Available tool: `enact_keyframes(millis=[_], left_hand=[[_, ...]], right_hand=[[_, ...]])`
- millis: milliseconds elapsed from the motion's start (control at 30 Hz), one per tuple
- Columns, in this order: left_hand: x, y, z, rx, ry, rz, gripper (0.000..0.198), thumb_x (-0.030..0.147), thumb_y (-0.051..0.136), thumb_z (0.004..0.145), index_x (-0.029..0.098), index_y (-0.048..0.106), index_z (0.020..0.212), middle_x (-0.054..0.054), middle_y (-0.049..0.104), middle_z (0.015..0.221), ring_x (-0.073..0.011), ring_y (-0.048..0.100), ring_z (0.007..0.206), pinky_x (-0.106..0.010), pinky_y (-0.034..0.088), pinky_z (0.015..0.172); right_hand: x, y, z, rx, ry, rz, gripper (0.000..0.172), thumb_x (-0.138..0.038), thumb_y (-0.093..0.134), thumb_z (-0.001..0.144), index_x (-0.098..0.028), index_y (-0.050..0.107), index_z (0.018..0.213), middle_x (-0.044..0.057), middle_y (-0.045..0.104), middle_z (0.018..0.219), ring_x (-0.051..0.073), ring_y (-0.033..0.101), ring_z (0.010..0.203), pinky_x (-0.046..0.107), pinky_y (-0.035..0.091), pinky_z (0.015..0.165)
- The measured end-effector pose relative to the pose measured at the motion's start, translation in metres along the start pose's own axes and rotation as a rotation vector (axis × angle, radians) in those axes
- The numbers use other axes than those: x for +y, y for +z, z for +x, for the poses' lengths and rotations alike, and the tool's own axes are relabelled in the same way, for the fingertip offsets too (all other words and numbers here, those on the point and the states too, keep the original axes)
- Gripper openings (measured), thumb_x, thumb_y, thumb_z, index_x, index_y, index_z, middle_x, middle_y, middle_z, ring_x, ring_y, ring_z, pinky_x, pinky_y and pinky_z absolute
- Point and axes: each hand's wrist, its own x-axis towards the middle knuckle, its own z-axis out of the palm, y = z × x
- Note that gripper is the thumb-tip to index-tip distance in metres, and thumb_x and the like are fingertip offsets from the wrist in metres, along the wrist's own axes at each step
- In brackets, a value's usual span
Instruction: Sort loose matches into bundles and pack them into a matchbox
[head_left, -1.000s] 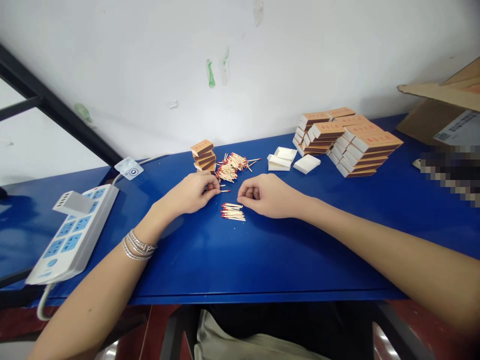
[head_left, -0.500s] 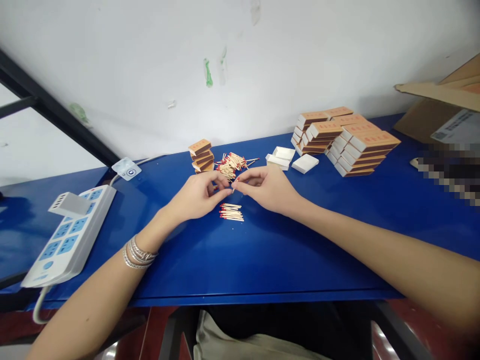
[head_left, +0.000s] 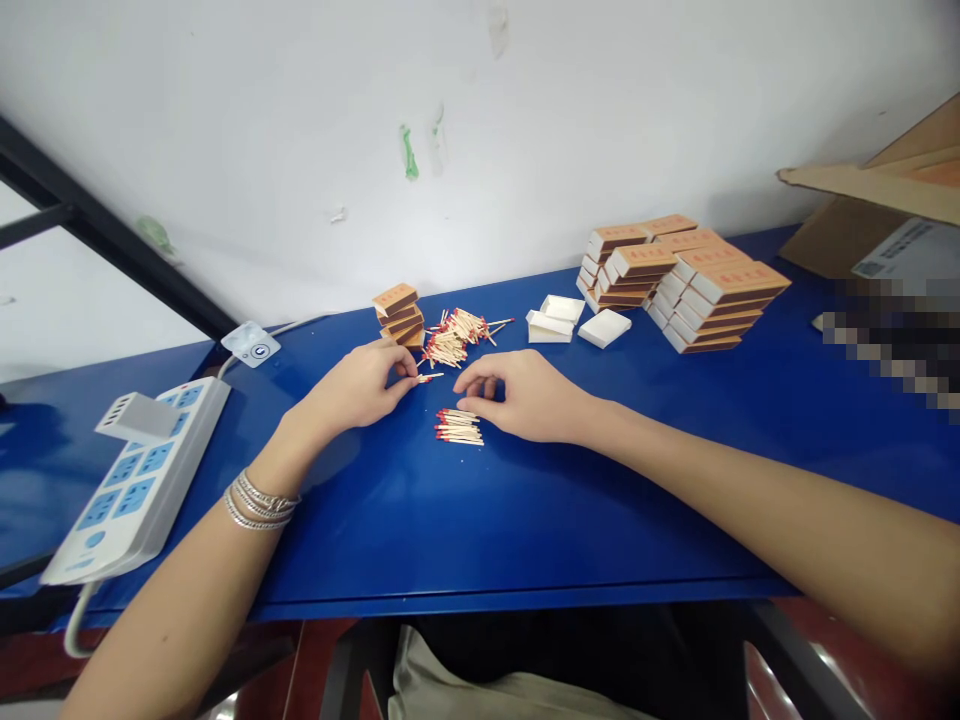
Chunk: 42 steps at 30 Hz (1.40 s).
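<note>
The left hand (head_left: 360,385) pinches a single match (head_left: 429,378) between thumb and fingertips, close to the loose heap of matches (head_left: 454,338), which lies within easy reach of both hands; the right hand (head_left: 525,395) rests on the blue table (head_left: 525,520) with its fingers loosely curled, just beside the small bundle of matches (head_left: 459,428), whose red heads all point left, seemingly squared up on purpose. Whether the curled right fingers grip anything cannot be told; the print on the stacked matchboxes (head_left: 686,285) is too small to read, and the cardboard box (head_left: 885,200) is cut off at the edge.
</note>
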Motion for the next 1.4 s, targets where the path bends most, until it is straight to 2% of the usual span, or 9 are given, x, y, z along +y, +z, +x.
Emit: enact_keyframes(millis=[267,433,567,667,767,967,1167,1267,1400], left_hand=[[0.002,0.004,0.000,-0.054,0.011,0.005,0.014,0.025,0.051,0.088,0.016,0.062,0.086,-0.006,0.063,0.084,-0.0182,0.057,0.076,-0.033,0.046,0.071],[0.007,0.009,0.000,-0.071,-0.034,0.011,0.018,0.026,0.044,0.092,0.015,0.057,0.089,-0.009,0.059,0.092,-0.0193,0.056,0.081,-0.036,0.046,0.075],[0.013,0.010,0.001,0.017,-0.009,-0.045,0.017,0.025,0.042,0.093,0.015,0.055,0.089,-0.009,0.058,0.094,-0.0187,0.055,0.085,-0.034,0.045,0.078],[0.019,0.010,0.001,0.089,-0.054,-0.157,0.014,0.027,0.045,0.092,0.016,0.055,0.089,-0.004,0.058,0.081,-0.0145,0.053,0.071,-0.030,0.044,0.069],[0.026,0.011,0.001,0.102,-0.117,-0.307,0.017,0.032,0.049,0.092,0.016,0.055,0.090,0.002,0.053,0.065,-0.0098,0.044,0.054,-0.026,0.039,0.057],[0.042,0.018,0.001,0.135,-0.076,-0.555,0.020,0.034,0.051,0.091,0.015,0.057,0.088,-0.001,0.060,0.077,-0.0086,0.049,0.060,-0.023,0.041,0.057],[0.052,0.018,0.005,0.176,-0.225,-0.908,0.020,0.034,0.062,0.084,0.014,0.058,0.085,-0.001,0.063,0.072,-0.0047,0.046,0.045,-0.020,0.036,0.043],[0.053,0.015,0.006,0.157,-0.288,-0.983,0.019,0.032,0.065,0.081,0.014,0.060,0.083,0.002,0.059,0.063,-0.0037,0.042,0.038,-0.020,0.031,0.037],[0.051,0.013,0.006,0.159,-0.380,-1.036,0.019,0.033,0.067,0.079,0.015,0.061,0.081,0.006,0.049,0.050,-0.0039,0.037,0.036,-0.019,0.026,0.035]], right_hand=[[0.000,-0.002,0.000,-0.098,0.030,0.102,0.021,-0.013,0.060,0.078,-0.018,0.073,0.094,0.003,0.074,0.086,0.014,0.066,0.077,0.026,0.051,0.073],[0.002,-0.001,0.002,0.000,0.057,0.051,0.018,-0.013,0.059,0.079,-0.018,0.072,0.090,0.002,0.073,0.082,0.013,0.065,0.072,0.025,0.050,0.068],[0.006,-0.001,0.002,0.050,0.072,-0.016,0.017,-0.014,0.059,0.079,-0.017,0.072,0.089,0.002,0.073,0.078,0.013,0.063,0.067,0.026,0.049,0.067],[0.006,0.000,0.002,0.075,0.080,-0.028,0.016,-0.015,0.060,0.078,-0.016,0.072,0.088,0.003,0.072,0.076,0.013,0.062,0.065,0.026,0.048,0.067],[0.004,0.001,0.003,0.114,0.080,0.001,0.014,-0.019,0.062,0.079,-0.016,0.072,0.088,0.003,0.072,0.076,0.013,0.062,0.064,0.027,0.048,0.066],[0.003,0.007,0.004,0.192,0.107,0.194,0.015,-0.028,0.065,0.078,-0.016,0.072,0.084,0.004,0.072,0.078,0.014,0.064,0.065,0.028,0.049,0.064],[0.006,0.011,0.006,0.236,0.109,0.501,0.016,-0.030,0.069,0.074,-0.015,0.070,0.079,0.006,0.073,0.076,0.015,0.065,0.065,0.029,0.052,0.064],[0.005,0.007,0.007,0.242,0.127,0.481,0.012,-0.026,0.067,0.073,-0.014,0.067,0.076,0.006,0.071,0.074,0.015,0.065,0.065,0.027,0.051,0.061],[0.005,0.000,0.005,0.201,0.060,0.258,0.006,-0.020,0.063,0.073,-0.015,0.064,0.077,0.002,0.067,0.068,0.012,0.060,0.059,0.025,0.047,0.059]])
